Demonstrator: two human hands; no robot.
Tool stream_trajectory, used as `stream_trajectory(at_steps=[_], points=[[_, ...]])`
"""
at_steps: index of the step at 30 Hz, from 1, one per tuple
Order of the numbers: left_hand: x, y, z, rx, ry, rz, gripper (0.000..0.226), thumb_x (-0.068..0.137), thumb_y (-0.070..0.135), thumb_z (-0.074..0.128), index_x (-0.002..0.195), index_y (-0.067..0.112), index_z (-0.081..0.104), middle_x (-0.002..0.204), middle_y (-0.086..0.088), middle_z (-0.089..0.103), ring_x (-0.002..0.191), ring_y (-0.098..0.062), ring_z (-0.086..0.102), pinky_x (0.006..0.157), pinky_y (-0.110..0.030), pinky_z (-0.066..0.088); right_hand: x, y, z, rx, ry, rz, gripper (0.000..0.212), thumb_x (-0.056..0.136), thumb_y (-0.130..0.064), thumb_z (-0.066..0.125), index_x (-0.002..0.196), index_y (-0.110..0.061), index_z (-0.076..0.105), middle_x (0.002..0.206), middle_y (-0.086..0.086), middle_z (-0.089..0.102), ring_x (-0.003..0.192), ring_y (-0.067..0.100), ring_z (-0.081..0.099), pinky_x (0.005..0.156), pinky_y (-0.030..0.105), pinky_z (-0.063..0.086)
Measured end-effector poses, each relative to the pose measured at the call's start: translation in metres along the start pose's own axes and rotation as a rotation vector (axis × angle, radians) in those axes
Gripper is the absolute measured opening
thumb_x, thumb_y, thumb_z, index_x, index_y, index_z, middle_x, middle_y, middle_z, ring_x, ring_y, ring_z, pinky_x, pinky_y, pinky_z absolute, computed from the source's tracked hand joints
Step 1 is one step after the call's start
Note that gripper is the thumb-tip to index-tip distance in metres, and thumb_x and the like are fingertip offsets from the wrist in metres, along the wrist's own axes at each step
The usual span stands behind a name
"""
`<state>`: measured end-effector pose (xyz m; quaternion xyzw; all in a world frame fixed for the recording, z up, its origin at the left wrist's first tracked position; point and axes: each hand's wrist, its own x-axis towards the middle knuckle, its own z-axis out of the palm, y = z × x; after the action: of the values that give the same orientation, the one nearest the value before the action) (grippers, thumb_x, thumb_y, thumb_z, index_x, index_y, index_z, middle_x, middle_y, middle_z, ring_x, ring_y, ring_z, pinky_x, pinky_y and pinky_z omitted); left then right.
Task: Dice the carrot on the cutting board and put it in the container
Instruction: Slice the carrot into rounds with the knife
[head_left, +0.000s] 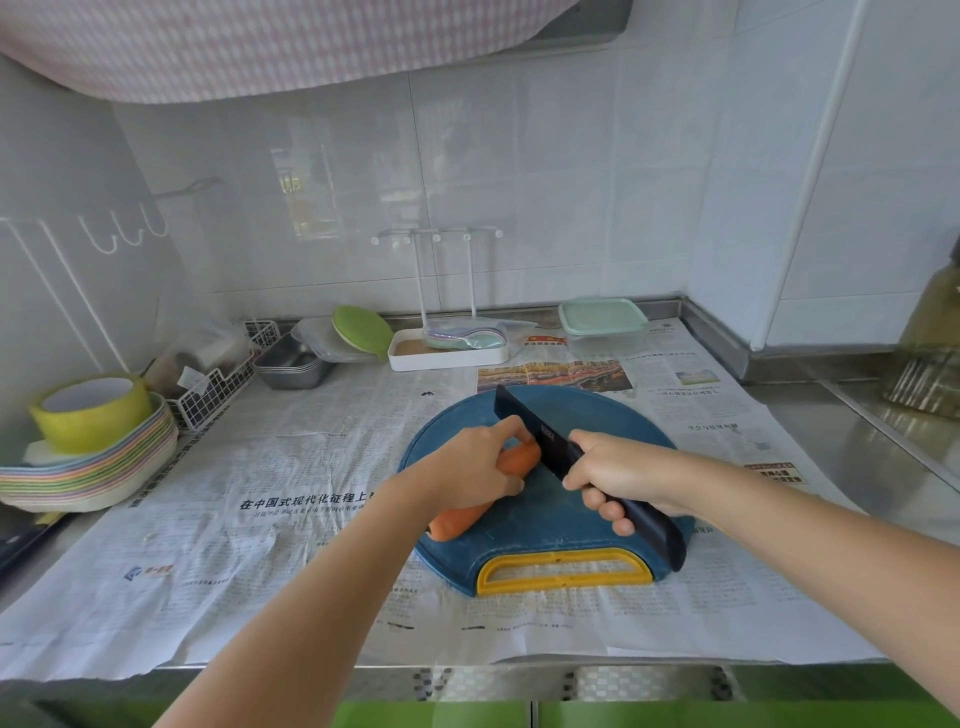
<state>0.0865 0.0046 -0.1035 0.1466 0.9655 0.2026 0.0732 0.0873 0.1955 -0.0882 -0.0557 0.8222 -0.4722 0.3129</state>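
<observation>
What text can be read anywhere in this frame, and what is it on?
"在中国式现代化征程上": headline on the white newspaper sheet left of the round blue cutting board, its end hidden.
Small mark on the blade of the black kitchen knife: too small to read.
Remaining newsprint: too blurred to read.

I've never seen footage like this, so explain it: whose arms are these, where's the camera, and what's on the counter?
There is no machine here: a person wears one camera on the head, looking down at their own arms. The left hand holds an orange carrot steady on a round blue cutting board. The right hand grips a black knife, its blade at the carrot's far end. Newspaper covers the counter, and a lidded container stands at the back.
</observation>
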Motion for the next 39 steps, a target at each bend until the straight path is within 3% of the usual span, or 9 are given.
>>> stream_trajectory(at_steps=[9,15,25,33,39], points=[[0.001,-0.004,0.001,-0.054,0.028,0.000,0.047,0.083,0.028,0.064,0.124,0.032,0.042,0.109,-0.007,0.060,0.096,-0.023,0.057,0.090,-0.043,0.046,0.013,0.006,0.019,-0.059,0.093,-0.029,0.064,0.098,-0.006,0.042,0.151,-0.028,0.014,0.069,0.011,0.045,0.046,0.014,0.040,0.042,0.026,0.038],[-0.003,-0.001,0.002,-0.025,0.072,-0.005,0.048,0.084,0.030,0.065,0.126,0.033,0.043,0.113,-0.004,0.047,0.101,-0.022,0.052,0.092,-0.036,0.043,0.011,0.007,0.017,-0.070,0.102,-0.036,0.042,0.099,-0.010,0.045,0.138,-0.019,0.030,0.070,0.010,0.047,0.044,0.014,0.042,0.042,0.027,0.040],[-0.003,0.001,0.000,-0.031,0.084,-0.016,0.048,0.083,0.029,0.065,0.125,0.034,0.044,0.113,-0.001,0.047,0.101,-0.021,0.051,0.089,-0.033,0.043,-0.019,-0.011,-0.011,-0.105,0.051,-0.072,0.014,0.096,-0.007,0.043,0.110,-0.011,0.041,0.064,0.007,0.042,0.038,0.012,0.036,0.039,0.023,0.034],[-0.004,0.003,0.000,-0.021,0.085,-0.034,0.047,0.083,0.030,0.066,0.124,0.033,0.044,0.114,-0.003,0.048,0.101,-0.023,0.052,0.091,-0.038,0.045,-0.023,-0.015,-0.011,-0.083,0.032,-0.074,0.022,0.098,-0.007,0.042,0.119,-0.012,0.039,0.063,0.006,0.042,0.036,0.011,0.036,0.038,0.021,0.034],[-0.004,0.003,0.000,-0.025,0.070,-0.043,0.046,0.083,0.030,0.065,0.124,0.033,0.043,0.118,-0.003,0.048,0.106,-0.023,0.052,0.095,-0.039,0.044,-0.022,-0.014,-0.009,-0.085,0.031,-0.078,0.016,0.098,-0.007,0.042,0.112,-0.012,0.040,0.063,0.006,0.042,0.038,0.012,0.036,0.038,0.023,0.034]])
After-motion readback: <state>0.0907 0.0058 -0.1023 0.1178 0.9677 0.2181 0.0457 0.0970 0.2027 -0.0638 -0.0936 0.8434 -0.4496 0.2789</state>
